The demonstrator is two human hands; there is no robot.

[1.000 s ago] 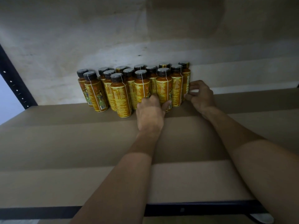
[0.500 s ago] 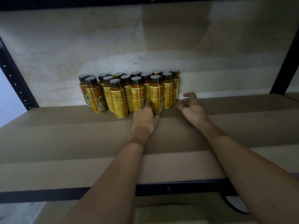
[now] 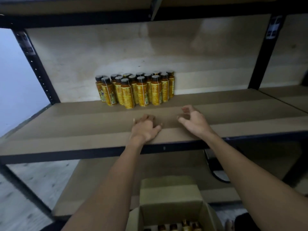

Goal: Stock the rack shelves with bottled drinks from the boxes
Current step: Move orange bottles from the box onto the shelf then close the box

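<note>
Both left hand (image 3: 144,129) and right hand (image 3: 194,120) near shelf (image 3: 66,135) edge, bottles (image 3: 136,90) beyond.

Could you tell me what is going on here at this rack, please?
A person is stocking the rack with bottled drinks. A cluster of amber bottles with dark caps stands upright at the back of the shelf. Both hands are empty. The left hand lies flat near the shelf's front edge, and the right hand hovers beside it with fingers loosely curled. Below, an open cardboard box holds more bottles.
</note>
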